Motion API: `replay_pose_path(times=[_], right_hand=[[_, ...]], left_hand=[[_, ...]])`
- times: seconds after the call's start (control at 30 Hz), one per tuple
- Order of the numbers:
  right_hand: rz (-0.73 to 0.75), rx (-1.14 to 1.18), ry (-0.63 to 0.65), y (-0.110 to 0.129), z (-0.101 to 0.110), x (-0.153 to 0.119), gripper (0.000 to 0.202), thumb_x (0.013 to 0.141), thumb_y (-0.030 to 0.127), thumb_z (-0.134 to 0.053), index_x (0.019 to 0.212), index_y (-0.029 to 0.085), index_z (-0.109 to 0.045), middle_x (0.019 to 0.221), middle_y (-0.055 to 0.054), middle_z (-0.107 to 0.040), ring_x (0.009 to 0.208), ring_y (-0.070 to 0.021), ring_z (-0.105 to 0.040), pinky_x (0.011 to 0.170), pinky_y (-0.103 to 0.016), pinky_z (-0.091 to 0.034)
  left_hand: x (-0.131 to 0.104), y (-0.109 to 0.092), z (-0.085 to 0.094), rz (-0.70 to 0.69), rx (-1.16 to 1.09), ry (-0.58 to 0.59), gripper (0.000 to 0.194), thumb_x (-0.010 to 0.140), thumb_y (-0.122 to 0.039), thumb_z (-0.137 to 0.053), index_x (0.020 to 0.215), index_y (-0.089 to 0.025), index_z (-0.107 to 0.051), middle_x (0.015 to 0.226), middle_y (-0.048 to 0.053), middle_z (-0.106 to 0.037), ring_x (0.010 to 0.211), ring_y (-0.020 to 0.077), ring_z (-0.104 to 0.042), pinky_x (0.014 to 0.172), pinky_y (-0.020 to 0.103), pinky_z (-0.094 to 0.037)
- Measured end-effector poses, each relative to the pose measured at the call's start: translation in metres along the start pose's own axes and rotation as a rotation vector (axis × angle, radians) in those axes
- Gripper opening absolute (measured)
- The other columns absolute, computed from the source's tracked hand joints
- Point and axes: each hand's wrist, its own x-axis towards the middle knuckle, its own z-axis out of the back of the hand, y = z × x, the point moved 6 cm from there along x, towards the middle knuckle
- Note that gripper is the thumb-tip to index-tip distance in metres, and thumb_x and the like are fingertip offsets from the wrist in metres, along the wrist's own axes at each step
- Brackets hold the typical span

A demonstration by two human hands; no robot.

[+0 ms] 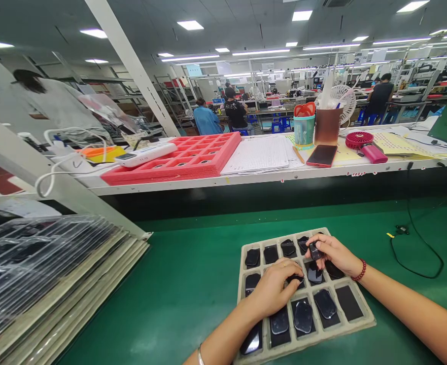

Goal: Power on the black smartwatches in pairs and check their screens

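A beige compartment tray lies on the green bench, with glossy black rounded pieces in most of its compartments. My right hand is over the tray's far right part and pinches one small black glossy piece, raised above the compartments. My left hand rests over the tray's middle row, its fingers bent around another black piece that is partly hidden under them. Nearest to my left wrist is a black piece in the front row. The front right compartment shows only a dark lining.
Stacked clear plastic trays stand at the left. A black cable lies on the bench at right. The shelf ahead holds a red foam tray, papers, a phone, a cup and a pink fan. Several people sit farther back.
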Motion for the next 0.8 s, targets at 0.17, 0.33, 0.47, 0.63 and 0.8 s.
replay_pose_path(times=[0.17, 0.33, 0.47, 0.63, 0.8], right_hand=[[0.039, -0.057, 0.022, 0.0021, -0.0036, -0.0015, 0.024, 0.079, 0.029, -0.059, 0.098, 0.017, -0.052, 0.082, -0.004, -0.067, 0.043, -0.0055, -0.052, 0.039, -0.016, -0.04], [0.048, -0.009, 0.058, 0.0038, -0.0067, -0.0016, 0.033, 0.075, 0.021, -0.057, 0.107, 0.019, -0.048, 0.098, -0.007, -0.064, 0.06, -0.0111, -0.062, 0.048, -0.021, -0.049], [0.037, -0.036, -0.003, 0.0009, -0.0004, 0.0001, 0.024, 0.079, 0.025, -0.053, 0.101, 0.017, -0.05, 0.086, -0.005, -0.065, 0.049, -0.0085, -0.058, 0.043, -0.019, -0.045], [0.056, -0.083, 0.057, 0.0026, -0.006, -0.0016, 0.027, 0.075, 0.016, -0.056, 0.101, 0.018, -0.047, 0.088, -0.003, -0.064, 0.051, -0.0072, -0.058, 0.045, -0.018, -0.046], [0.052, -0.065, 0.088, 0.0063, -0.0094, -0.0028, 0.029, 0.077, 0.017, -0.05, 0.106, 0.018, -0.047, 0.093, -0.006, -0.064, 0.059, -0.0105, -0.063, 0.052, -0.022, -0.05]], left_hand=[[0.0001, 0.0, -0.0001, 0.002, 0.008, 0.006, 0.019, 0.08, -0.014, -0.048, 0.092, -0.02, -0.061, 0.098, 0.006, -0.063, 0.098, 0.0193, -0.053, 0.088, 0.033, -0.043], [-0.0005, 0.0013, -0.001, 0.004, 0.032, 0.011, 0.02, 0.079, -0.011, -0.049, 0.093, -0.019, -0.061, 0.099, 0.005, -0.063, 0.098, 0.0188, -0.052, 0.089, 0.033, -0.042], [-0.0007, 0.0016, -0.0014, -0.003, 0.032, 0.013, 0.021, 0.079, -0.01, -0.048, 0.093, -0.019, -0.06, 0.1, 0.005, -0.063, 0.098, 0.0185, -0.052, 0.089, 0.032, -0.042], [0.0, 0.0023, -0.0026, -0.003, 0.042, 0.02, 0.02, 0.079, -0.01, -0.048, 0.093, -0.019, -0.06, 0.101, 0.005, -0.063, 0.099, 0.0184, -0.052, 0.09, 0.032, -0.041], [0.0003, 0.0035, -0.0021, 0.006, 0.038, 0.017, 0.02, 0.079, -0.01, -0.049, 0.093, -0.019, -0.06, 0.1, 0.005, -0.062, 0.099, 0.0182, -0.052, 0.09, 0.032, -0.041]])
